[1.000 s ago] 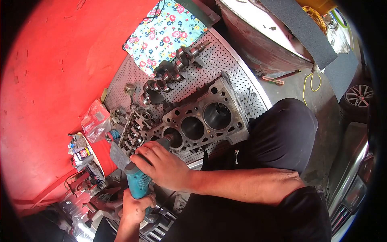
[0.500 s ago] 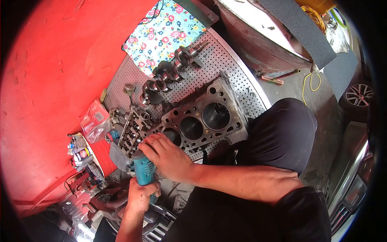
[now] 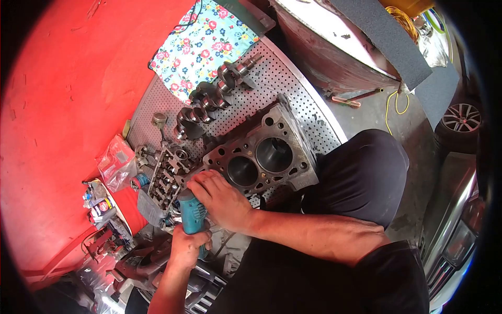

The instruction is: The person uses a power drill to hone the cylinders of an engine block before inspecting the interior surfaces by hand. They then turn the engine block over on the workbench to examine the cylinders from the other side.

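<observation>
A teal power drill (image 3: 192, 213) is at the near left end of the engine block (image 3: 252, 185). My left hand (image 3: 188, 246) is wrapped around its handle, below the motor housing. Across the top of the drill, my right hand (image 3: 222, 201) is closed with its fingers curled over the housing's end and the block's edge. The far fingertips are partly out of sight, and so is the drill's working end. Two open cylinder bores show on the block's top face, to the right of my right hand. A cylinder head (image 3: 170, 175) with exposed valve gear stands just left of the block.
A crankshaft (image 3: 209, 99) lies on the perforated metal table (image 3: 295, 86), beyond the block. Behind it is a floral cloth (image 3: 209, 44). A piston with its rod (image 3: 159, 120) and a plastic bag (image 3: 116, 165) are at the left. My knee (image 3: 361, 167) is close to the block's right end.
The drill and both hands have moved slightly right relative to the block. My right hand now covers the third bore, which was partly visible before. The whole view has shifted a little.
</observation>
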A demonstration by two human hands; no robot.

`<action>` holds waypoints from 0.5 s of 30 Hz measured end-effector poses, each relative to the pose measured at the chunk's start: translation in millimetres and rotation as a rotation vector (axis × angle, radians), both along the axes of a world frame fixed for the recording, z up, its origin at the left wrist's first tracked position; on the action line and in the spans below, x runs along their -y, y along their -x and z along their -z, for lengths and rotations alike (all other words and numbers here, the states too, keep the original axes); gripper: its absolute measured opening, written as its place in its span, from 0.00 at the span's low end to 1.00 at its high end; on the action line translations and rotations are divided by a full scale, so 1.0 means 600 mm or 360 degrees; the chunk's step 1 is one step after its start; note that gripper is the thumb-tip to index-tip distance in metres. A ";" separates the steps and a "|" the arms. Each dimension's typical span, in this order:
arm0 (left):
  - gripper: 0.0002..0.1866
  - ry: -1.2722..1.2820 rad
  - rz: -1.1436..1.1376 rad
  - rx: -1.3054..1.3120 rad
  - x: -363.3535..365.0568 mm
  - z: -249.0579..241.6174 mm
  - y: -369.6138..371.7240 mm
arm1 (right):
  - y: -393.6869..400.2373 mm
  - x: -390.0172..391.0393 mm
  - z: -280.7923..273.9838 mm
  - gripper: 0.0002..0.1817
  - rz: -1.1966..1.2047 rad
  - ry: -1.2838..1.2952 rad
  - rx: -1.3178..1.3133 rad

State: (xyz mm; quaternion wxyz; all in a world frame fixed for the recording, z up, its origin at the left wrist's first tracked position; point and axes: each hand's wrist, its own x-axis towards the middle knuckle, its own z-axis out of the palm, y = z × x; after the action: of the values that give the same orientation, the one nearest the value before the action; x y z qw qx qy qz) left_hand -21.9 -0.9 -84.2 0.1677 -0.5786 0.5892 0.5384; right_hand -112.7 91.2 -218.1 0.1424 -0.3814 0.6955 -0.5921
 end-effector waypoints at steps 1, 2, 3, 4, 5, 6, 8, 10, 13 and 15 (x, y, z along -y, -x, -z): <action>0.08 -0.0005 0.0014 0.0005 0.002 0.000 0.000 | -0.001 0.001 0.001 0.37 -0.0002 0.0005 0.0012; 0.08 -0.0011 0.0028 0.0008 0.004 0.002 0.000 | -0.001 0.002 0.002 0.38 -0.0004 0.0008 0.0023; 0.07 -0.0017 0.0014 0.0020 0.004 0.001 0.003 | 0.000 0.002 0.002 0.38 -0.0008 0.0012 0.0035; 0.07 -0.0021 -0.0004 0.0033 0.001 -0.003 0.008 | -0.001 0.002 0.001 0.38 -0.0008 0.0013 0.0046; 0.07 -0.0024 -0.0020 0.0040 0.001 -0.003 0.011 | 0.000 0.002 0.002 0.38 -0.0007 0.0014 0.0052; 0.06 -0.0023 -0.0004 0.0043 0.004 -0.001 0.011 | 0.000 0.002 0.002 0.38 -0.0007 0.0014 0.0059; 0.06 -0.0021 0.0019 0.0047 0.006 0.000 0.005 | 0.001 0.001 0.005 0.34 -0.0043 -0.0011 0.0044; 0.06 -0.0016 0.0039 0.0066 0.008 0.000 0.003 | 0.001 0.001 0.006 0.32 -0.0063 -0.0021 0.0040; 0.06 -0.0013 0.0029 0.0072 0.008 -0.002 0.004 | 0.001 0.002 0.006 0.33 -0.0061 -0.0013 0.0043; 0.06 -0.0024 0.0012 0.0068 0.008 -0.002 0.005 | 0.000 0.002 0.004 0.33 -0.0048 -0.0018 0.0043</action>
State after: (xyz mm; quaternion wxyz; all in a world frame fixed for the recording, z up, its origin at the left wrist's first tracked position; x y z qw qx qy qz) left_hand -25.2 -5.6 -83.3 0.1867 -0.5864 0.5836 0.5298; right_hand -112.6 89.9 -220.7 0.1628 -0.3831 0.6909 -0.5911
